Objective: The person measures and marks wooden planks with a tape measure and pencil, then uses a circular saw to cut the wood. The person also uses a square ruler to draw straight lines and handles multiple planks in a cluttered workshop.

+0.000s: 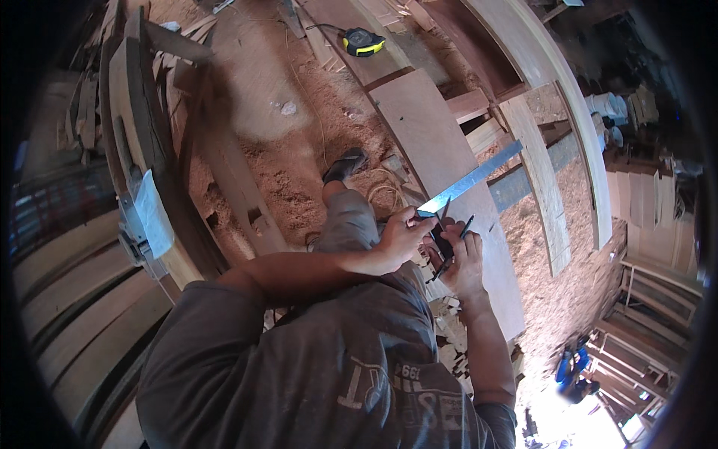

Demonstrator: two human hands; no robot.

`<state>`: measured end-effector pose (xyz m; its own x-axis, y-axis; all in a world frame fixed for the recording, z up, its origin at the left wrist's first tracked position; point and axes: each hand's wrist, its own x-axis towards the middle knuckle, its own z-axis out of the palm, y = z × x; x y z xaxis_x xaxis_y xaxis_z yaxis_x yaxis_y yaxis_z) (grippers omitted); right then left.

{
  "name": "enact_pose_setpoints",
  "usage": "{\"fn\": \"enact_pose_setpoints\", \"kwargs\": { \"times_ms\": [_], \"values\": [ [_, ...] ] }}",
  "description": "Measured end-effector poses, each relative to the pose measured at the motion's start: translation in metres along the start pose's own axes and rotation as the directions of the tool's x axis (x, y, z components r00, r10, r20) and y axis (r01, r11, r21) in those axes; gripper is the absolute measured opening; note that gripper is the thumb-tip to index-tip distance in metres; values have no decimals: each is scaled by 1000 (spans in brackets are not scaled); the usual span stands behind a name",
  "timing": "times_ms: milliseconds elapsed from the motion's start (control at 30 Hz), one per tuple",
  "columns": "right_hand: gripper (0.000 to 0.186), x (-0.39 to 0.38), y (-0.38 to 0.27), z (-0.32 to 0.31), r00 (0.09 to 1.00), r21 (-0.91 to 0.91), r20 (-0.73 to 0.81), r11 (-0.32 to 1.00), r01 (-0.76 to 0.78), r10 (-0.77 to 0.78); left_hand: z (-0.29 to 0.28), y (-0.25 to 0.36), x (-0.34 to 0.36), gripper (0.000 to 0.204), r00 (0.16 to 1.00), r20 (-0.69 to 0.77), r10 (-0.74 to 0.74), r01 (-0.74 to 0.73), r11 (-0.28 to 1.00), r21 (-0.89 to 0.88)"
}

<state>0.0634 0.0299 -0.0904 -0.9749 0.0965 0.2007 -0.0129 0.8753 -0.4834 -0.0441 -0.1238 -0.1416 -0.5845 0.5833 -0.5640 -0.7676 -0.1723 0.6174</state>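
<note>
A try square lies out over a flat brown board [419,127], its shiny steel blade [475,176] slanting away to the right. At the near end of the blade, my left hand [400,241] pinches the square's dark handle [443,245]. My right hand [465,266] closes around the handle from the other side. A slim dark stick, like a pen or pencil [467,224], sticks up from the right fingers. Another dark point [446,206] rises between the hands; what it belongs to is hidden. The fingers partly cover the handle.
A black and yellow tape measure [364,43] rests on a board at the far end. Pale planks [538,183] stretch along the right. Stacked timber [82,299] stands on the left, with a pale sheet [153,215] near it. Sawdust [288,187] covers the ground around my foot.
</note>
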Motion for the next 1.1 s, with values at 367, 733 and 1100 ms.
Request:
{"fn": "enact_pose_setpoints", "kwargs": {
  "times_ms": [367,733,1100],
  "values": [
    [56,-3,18,6,995,116,-63,990,83,-76,18,1,2,14,995,-85,42,-45,998,-39],
    [44,0,16,1,999,129,-28,990,50,-46,22,-3,2,15,985,-132,115,-112,993,30],
    [40,2,16,-2,1000,168,-17,985,26,-24,29,-1,-2,18,964,-188,188,-161,976,149]
  ]
}}
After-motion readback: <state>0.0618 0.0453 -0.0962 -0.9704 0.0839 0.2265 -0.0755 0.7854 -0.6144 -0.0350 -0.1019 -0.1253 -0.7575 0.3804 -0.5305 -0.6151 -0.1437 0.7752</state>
